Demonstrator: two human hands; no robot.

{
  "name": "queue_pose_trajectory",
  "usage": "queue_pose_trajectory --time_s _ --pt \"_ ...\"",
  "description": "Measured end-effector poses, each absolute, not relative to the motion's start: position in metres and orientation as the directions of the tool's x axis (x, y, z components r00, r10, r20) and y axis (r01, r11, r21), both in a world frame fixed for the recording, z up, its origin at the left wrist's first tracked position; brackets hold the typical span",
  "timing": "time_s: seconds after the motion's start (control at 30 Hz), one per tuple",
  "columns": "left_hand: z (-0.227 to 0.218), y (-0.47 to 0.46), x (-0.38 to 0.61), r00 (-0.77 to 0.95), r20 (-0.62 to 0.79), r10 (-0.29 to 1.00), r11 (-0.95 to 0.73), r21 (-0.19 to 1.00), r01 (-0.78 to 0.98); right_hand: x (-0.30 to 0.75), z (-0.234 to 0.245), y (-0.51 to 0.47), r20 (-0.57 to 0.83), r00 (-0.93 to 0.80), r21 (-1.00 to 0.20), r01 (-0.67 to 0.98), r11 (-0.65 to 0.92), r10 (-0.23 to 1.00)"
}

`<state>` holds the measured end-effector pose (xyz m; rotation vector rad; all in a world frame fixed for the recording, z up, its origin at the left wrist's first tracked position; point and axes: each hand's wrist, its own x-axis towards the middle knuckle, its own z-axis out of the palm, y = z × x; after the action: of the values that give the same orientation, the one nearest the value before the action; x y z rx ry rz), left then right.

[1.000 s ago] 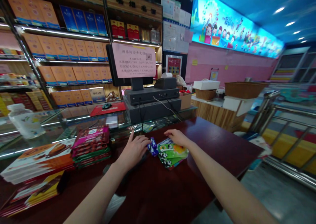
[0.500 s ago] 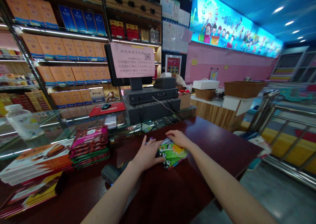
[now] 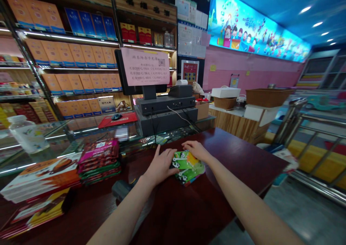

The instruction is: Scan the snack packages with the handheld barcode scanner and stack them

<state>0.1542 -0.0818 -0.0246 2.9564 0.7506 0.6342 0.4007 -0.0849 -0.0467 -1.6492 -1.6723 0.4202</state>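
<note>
A small stack of glossy green packets (image 3: pixel 189 167) with panda pictures and a yellow-orange patch lies on the dark red-brown table (image 3: pixel 186 216). My left hand (image 3: pixel 162 165) wraps around the left edge of the stack, thumb on the near side and index finger raised. At the far right edge, my right hand (image 3: pixel 197 150) bends its fingers over the packets; its fingertips are partly hidden. Beside my left forearm rests a dark grey handheld device (image 3: pixel 120 190), partly covered by the arm.
Left on the table are magenta and green packets (image 3: pixel 100 156), white-orange boxes (image 3: pixel 45 176) and yellow-red packs (image 3: pixel 40 210). A bottle (image 3: pixel 28 135) stands on the glass counter. Behind are a monitor with a pink sign (image 3: pixel 146 66) and a printer (image 3: pixel 180 90). Metal railing (image 3: pixel 319 140) runs right.
My left hand's fingers have drawn closer together around the left edge of the packets. The packets look more evenly stacked. My right hand has barely moved.
</note>
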Motion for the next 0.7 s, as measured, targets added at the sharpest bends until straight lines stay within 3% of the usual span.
queue_pose_trajectory --time_s 0.4,0.63,0.7 --pt "-0.014 -0.066 0.103 0.682 0.528 0.506 -0.817 0.037 0.576 0.379 -0.041 -0.082 0.356 0.079 -0.777 0.578 0.249 0.931" --pt "-0.013 -0.061 0.067 0.621 0.577 0.53 -0.771 0.024 0.636 0.348 -0.039 -0.084 0.36 -0.092 -0.868 0.331 0.37 0.928" --pt "-0.011 -0.062 0.058 0.606 0.587 0.537 -0.756 0.016 0.655 0.339 -0.039 -0.086 0.383 -0.122 -0.848 0.347 0.401 0.916"
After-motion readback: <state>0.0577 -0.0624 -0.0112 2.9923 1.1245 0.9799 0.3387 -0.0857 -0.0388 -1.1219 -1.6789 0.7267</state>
